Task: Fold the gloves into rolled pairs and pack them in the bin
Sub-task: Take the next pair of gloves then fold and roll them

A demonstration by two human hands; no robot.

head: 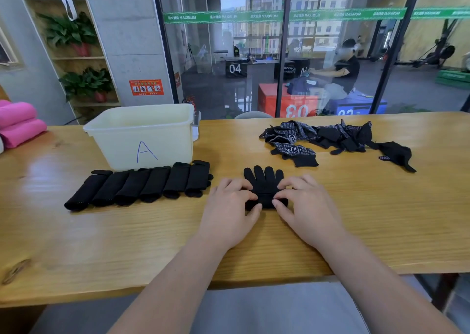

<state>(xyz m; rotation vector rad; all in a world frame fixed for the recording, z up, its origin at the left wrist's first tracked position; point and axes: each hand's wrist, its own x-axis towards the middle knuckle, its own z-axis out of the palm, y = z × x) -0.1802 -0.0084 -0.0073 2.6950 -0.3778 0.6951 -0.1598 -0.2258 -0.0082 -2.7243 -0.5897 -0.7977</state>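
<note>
On the table [356,219], beside rolled pairs [142,185] lying before the bin [142,135], a black glove [264,181] is pinched at its rolled cuff by curled fingers of the left hand [229,206] and right hand [305,206].

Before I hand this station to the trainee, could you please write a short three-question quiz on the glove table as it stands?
1. True or false: the rolled pairs lie in a row in front of the bin.
2. Where is the loose glove pile? A) inside the bin B) far right on the table C) left of the bin
3. Fill in: the left hand and right hand pinch the flat glove, whose fingers point ___ the person.
Key: 1 true; 2 B; 3 away from.
</note>
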